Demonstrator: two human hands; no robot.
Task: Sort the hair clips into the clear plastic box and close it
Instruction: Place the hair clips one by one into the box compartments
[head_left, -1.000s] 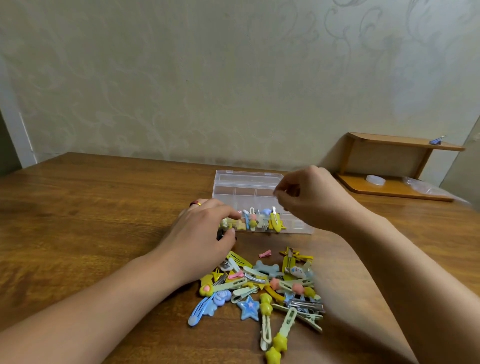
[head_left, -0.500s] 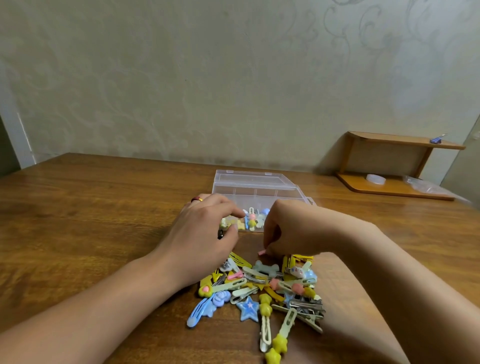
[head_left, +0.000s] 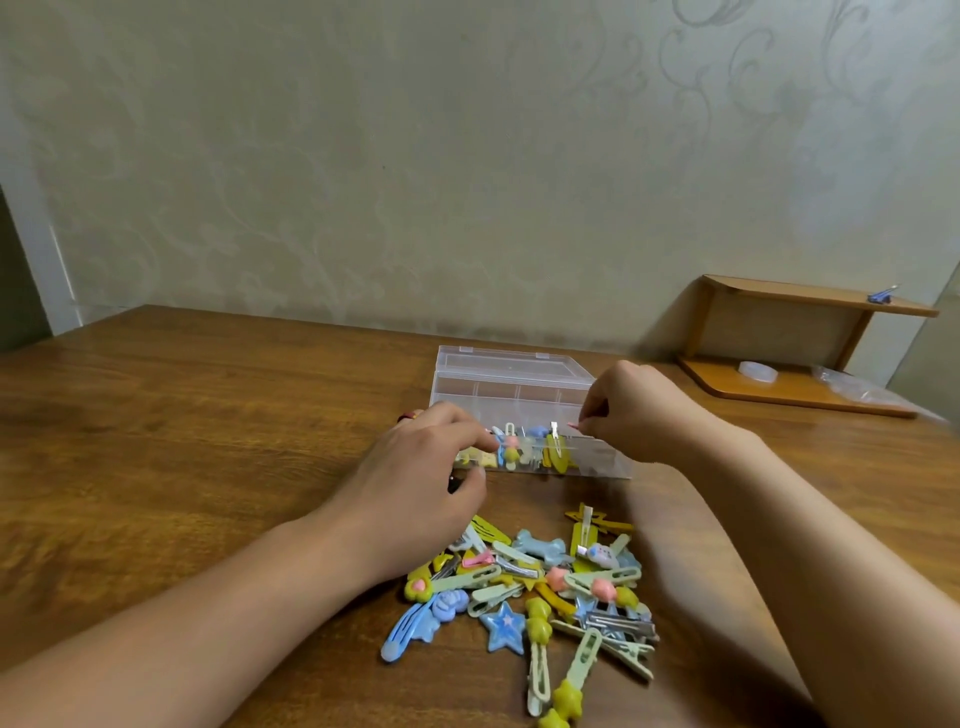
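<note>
Brown wooden table (head_left: 208, 441) is bearing the clear plastic box (head_left: 511, 387) — lid open. A small pink clip (head_left: 573, 425) is being pinched by the right hand (head_left: 641, 410) over it; the left hand (head_left: 421, 483), loosely curled, is steadying the box. Release is best made low inside a compartment — the pile of coloured hair clips (head_left: 535, 592) is waiting nearer.

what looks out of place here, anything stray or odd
One blue hair clip lies alone on top of the wooden shelf, far from the clip pile and the open clear plastic box.

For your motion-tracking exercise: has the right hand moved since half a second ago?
Yes. The right hand has risen from the clip pile to the clear box, pinching a small pink clip.
</note>
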